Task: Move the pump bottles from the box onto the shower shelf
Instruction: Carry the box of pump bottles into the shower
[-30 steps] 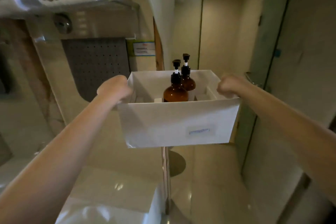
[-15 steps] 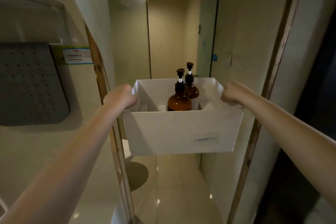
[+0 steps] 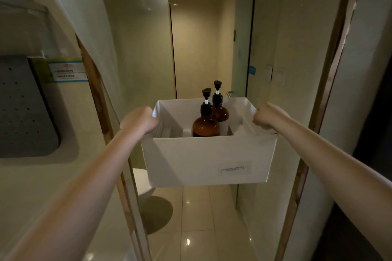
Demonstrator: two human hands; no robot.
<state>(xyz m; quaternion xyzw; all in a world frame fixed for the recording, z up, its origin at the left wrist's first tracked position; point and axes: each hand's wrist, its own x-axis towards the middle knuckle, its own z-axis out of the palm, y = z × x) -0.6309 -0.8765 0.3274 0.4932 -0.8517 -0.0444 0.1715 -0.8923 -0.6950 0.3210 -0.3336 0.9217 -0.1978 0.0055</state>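
Head view: you carry the white box out in front, left hand fisted on its left rim, right hand fisted on its right rim, both arms nearly straight. Two amber pump bottles stand upright inside, centred between your fists, pumps up, one behind the other. Neither hand is clearly nearer. No shower shelf visible; doorway ahead.
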